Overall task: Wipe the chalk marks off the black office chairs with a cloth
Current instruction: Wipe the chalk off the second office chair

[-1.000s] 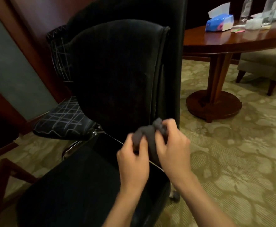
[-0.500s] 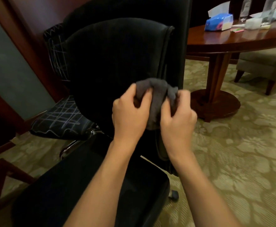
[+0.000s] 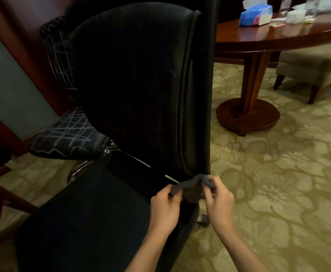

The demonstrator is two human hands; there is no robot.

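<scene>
Both bare forearms are reaching forward, side by side. Left hand (image 3: 165, 206) is curling its fingers, pinching the crumpled dark grey cloth (image 3: 193, 188). Right hand (image 3: 218, 201) is gripping the cloth's other end, knuckles up.

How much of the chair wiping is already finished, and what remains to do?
Done: the near chair shows a dark back and seat with no chalk lines visible. In hand: the left hand and right hand hold the grey cloth bunched by the seat's rear edge. Left: the far chair is still crossed with white chalk lines.
</scene>
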